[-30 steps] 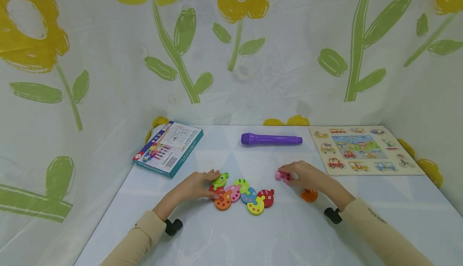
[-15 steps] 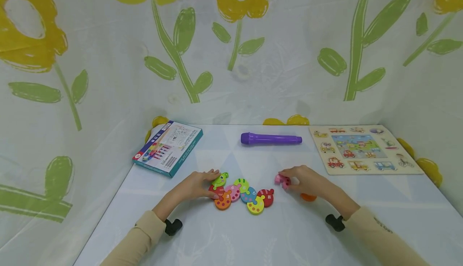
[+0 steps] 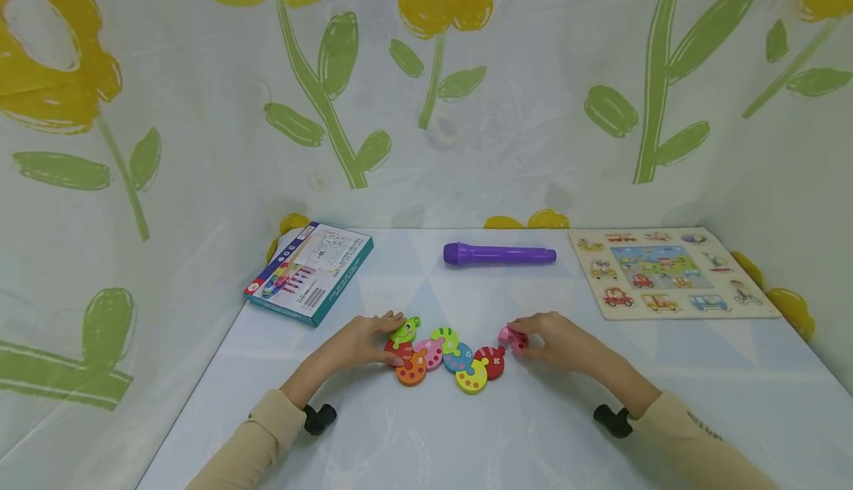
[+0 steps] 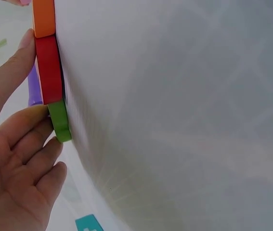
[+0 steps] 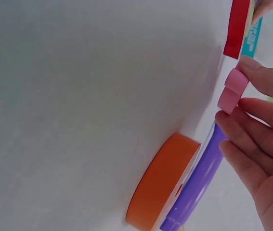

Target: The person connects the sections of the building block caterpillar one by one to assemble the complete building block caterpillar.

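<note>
A wooden caterpillar puzzle of numbered, coloured pieces lies on the white table in the head view, from its green head (image 3: 404, 332) to the red end piece (image 3: 492, 362). My left hand (image 3: 363, 340) holds its left end; in the left wrist view the thumb touches the red piece (image 4: 48, 70) and fingers touch the green head's edge. My right hand (image 3: 560, 342) pinches a pink puzzle piece (image 3: 513, 340) between thumb and fingers, just right of the red end piece, apparently a small gap away. An orange piece (image 5: 164, 183) stands out near that hand in the right wrist view; the hand hides it from the head camera.
Behind the puzzle lies a purple toy microphone (image 3: 500, 254). A flat printed box (image 3: 309, 274) is at the back left, and a wooden picture puzzle board (image 3: 676, 311) at the back right. Flower-printed cloth (image 3: 506, 127) hangs behind and beside the table.
My right hand has carried the pink piece left and slightly nearer me, towards the red end piece. The orange piece has become hidden in the head view. My left hand has stayed put.
</note>
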`<state>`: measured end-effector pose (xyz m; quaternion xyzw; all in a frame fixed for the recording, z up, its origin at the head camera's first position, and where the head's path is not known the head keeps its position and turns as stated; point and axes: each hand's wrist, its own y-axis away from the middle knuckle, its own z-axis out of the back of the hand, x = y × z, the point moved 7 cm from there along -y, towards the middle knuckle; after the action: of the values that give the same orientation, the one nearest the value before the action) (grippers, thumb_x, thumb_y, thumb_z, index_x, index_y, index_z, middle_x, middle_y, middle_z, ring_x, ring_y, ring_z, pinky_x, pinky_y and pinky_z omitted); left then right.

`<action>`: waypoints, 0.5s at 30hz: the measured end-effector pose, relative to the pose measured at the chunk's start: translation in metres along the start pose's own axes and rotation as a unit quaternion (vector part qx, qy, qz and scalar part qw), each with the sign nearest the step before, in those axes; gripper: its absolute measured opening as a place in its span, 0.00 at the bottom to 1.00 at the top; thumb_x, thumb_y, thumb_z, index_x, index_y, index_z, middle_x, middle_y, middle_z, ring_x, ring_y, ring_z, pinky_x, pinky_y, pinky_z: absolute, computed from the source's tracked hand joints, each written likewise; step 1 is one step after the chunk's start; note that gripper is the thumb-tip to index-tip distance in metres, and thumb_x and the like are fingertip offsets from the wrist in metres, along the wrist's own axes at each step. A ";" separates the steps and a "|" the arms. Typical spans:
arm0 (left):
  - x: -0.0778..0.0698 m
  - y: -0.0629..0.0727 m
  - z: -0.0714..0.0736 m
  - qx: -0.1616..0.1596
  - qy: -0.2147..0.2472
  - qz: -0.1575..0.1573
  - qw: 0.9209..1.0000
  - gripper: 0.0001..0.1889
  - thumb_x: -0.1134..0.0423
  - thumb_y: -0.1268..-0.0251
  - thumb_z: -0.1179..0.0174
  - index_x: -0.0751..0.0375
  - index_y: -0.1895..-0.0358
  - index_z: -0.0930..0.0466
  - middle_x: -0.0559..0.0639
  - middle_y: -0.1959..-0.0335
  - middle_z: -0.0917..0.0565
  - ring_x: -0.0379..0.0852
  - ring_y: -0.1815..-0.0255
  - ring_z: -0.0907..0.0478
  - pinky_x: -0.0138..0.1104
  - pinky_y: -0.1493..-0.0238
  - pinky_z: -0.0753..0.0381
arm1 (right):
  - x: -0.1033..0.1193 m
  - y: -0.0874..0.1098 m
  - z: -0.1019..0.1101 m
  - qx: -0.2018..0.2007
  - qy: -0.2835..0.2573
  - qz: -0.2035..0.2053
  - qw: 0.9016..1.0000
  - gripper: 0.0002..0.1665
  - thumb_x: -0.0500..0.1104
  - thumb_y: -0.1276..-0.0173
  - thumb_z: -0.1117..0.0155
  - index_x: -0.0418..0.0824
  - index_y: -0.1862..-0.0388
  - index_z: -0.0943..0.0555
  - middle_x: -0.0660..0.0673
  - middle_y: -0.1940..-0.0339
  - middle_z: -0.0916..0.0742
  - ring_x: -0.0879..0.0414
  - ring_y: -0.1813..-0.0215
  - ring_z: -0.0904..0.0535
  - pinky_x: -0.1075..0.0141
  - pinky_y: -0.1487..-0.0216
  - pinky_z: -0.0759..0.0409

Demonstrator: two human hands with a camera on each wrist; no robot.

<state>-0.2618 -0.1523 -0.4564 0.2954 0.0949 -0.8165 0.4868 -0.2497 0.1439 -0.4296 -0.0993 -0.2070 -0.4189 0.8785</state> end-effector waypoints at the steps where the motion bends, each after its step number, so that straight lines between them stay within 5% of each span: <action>1: 0.000 0.000 0.000 -0.001 0.001 -0.001 1.000 0.42 0.45 0.52 0.28 0.52 0.31 0.31 0.50 0.30 0.33 0.51 0.27 0.42 0.51 0.32 0.39 | 0.001 0.000 0.000 -0.002 0.000 0.002 1.000 0.26 0.38 0.42 0.27 0.33 0.45 0.19 0.40 0.47 0.15 0.43 0.44 0.20 0.52 0.46 0.21; 15: -0.001 0.000 0.000 -0.007 -0.012 0.006 1.000 0.42 0.43 0.52 0.29 0.53 0.31 0.31 0.51 0.30 0.33 0.51 0.27 0.42 0.51 0.32 0.38 | 0.013 -0.002 -0.002 -0.006 -0.006 -0.031 0.999 0.24 0.38 0.44 0.25 0.32 0.49 0.17 0.39 0.51 0.14 0.44 0.46 0.19 0.54 0.48 0.19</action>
<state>-0.2614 -0.1512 -0.4560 0.2832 0.0926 -0.8162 0.4950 -0.2433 0.1327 -0.4255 -0.1008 -0.2122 -0.4463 0.8635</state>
